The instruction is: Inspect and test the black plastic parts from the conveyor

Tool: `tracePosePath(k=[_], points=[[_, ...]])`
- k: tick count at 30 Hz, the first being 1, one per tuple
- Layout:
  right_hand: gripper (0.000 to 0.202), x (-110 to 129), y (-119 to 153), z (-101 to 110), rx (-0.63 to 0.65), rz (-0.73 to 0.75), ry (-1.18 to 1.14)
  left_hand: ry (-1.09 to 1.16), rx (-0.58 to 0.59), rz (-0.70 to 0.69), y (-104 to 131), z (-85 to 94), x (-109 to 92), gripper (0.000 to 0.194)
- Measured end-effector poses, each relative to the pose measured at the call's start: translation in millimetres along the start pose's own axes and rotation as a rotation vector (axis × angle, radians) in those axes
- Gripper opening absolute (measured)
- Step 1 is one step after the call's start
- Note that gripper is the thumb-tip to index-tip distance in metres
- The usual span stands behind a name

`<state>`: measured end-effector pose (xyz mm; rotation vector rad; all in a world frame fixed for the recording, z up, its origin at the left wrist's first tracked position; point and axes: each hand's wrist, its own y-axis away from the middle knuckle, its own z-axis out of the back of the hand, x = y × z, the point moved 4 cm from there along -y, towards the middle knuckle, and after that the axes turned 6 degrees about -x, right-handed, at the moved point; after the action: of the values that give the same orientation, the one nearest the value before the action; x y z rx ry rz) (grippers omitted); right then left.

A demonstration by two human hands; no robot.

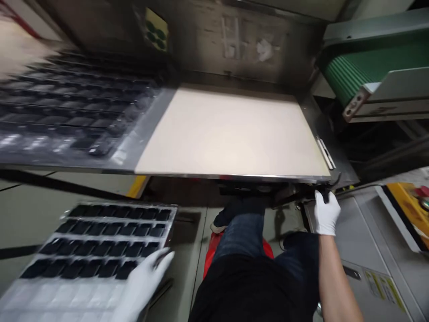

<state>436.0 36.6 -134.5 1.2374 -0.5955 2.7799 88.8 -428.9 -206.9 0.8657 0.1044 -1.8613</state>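
Observation:
My left hand (147, 277), in a white glove, is over the right edge of a clear plastic tray (60, 295) at the lower left. Its fingers are curled around something small and dark, too blurred to name. Rows of flat black pieces (110, 228) fill the tray's far part, while the near pockets look pale. My right hand (326, 214), also gloved in white, is at the front right corner of the worktable (147, 129). Thumb and fingers close around a small black part (324, 195) just under the table edge.
A pale board (231, 134) covers the table's middle, with a slim white tool (325, 153) at its right edge. More trays of black pieces (67, 103) lie left. A green conveyor belt (375, 67) stands right, above a grey cabinet (362, 241). A red stool (210, 252) is beneath me.

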Motion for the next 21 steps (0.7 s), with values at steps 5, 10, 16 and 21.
tracePosePath(k=[5, 10, 16, 21], points=[[0.068, -41, 62, 5, 0.025, -0.137, -0.083, 0.412, 0.220, -0.130, -9, -63.4, -130, 0.024], [0.043, -19, 168, 34, 0.597, -0.184, -0.199, 0.664, 0.796, -0.303, 46, -139.7, -240, 0.021], [0.047, 17, 220, 55, 0.904, -0.157, -0.228, 0.893, 1.158, 0.112, 67, -183.2, -225, 0.045], [0.040, 26, 219, 35, 1.059, 0.049, 0.231, 0.866, 1.076, 0.313, 54, -177.6, -193, 0.038]])
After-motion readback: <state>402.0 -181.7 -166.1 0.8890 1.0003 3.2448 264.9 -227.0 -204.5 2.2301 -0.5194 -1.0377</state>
